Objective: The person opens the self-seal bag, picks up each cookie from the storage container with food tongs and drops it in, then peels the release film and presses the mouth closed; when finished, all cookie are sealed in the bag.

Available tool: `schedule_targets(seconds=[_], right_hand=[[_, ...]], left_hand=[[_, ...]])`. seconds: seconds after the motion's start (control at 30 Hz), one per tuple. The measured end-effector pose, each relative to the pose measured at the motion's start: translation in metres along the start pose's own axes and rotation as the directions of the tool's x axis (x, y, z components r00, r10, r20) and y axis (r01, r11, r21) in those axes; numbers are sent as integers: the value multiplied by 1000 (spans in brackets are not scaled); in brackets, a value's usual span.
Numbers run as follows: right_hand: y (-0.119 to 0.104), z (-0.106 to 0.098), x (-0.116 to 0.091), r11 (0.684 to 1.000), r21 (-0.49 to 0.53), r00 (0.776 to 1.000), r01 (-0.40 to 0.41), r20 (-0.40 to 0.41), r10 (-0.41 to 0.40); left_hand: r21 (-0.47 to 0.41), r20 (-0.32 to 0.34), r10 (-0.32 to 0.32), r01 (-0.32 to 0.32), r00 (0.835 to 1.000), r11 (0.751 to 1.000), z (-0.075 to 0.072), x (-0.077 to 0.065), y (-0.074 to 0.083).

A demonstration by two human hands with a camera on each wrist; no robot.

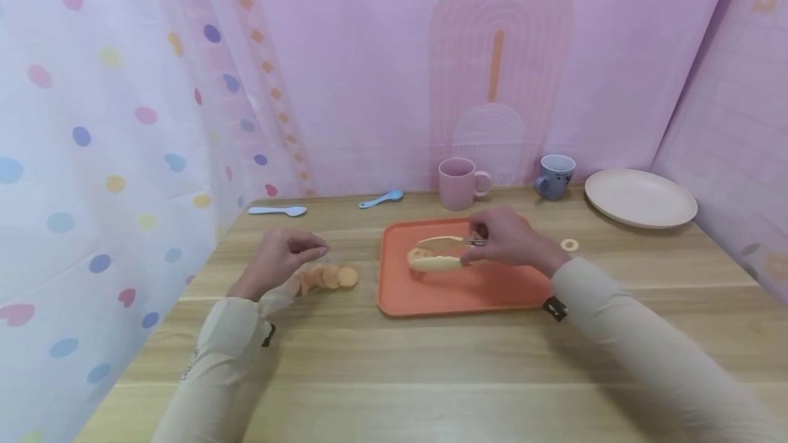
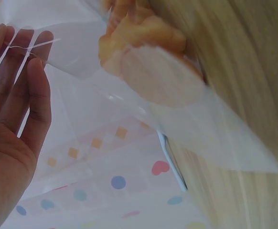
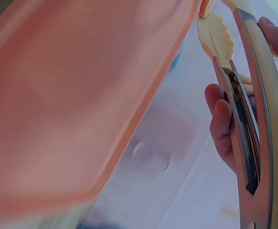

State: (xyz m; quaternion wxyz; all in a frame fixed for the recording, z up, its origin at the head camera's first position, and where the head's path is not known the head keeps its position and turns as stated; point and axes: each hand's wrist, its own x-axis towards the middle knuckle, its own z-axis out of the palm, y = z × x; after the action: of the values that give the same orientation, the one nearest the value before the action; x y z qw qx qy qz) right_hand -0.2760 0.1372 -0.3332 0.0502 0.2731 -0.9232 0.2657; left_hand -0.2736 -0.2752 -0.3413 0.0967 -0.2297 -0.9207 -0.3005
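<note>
My left hand (image 1: 277,260) pinches the edge of a clear plastic bag (image 2: 234,143) between thumb and fingertips, left of the tray. Several round tan biscuits (image 1: 331,277) lie inside the bag, overlapping in a row. My right hand (image 1: 507,238) grips a pair of tongs (image 3: 264,95) with metal arms and cream scalloped tips. The tips point left, above an orange tray (image 1: 462,298). At those tips is a ring-shaped biscuit (image 1: 416,254), partly covered by them; whether it is clamped or lies on the tray I cannot tell.
A small pale ring (image 1: 569,245) lies right of the tray. Along the back stand a pink mug (image 1: 457,186), a blue-grey mug (image 1: 556,178) and a cream plate (image 1: 640,198). Two light-blue spoons, one left (image 1: 277,210) and one nearer the middle (image 1: 382,199), lie at the back left.
</note>
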Motion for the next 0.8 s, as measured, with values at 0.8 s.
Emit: schedule_targets(seconds=[0.8], right_hand=[[-65, 37, 34, 985, 32, 985, 168, 44, -169]], left_hand=[[44, 31, 0, -1, 1000, 999, 2, -5, 2]])
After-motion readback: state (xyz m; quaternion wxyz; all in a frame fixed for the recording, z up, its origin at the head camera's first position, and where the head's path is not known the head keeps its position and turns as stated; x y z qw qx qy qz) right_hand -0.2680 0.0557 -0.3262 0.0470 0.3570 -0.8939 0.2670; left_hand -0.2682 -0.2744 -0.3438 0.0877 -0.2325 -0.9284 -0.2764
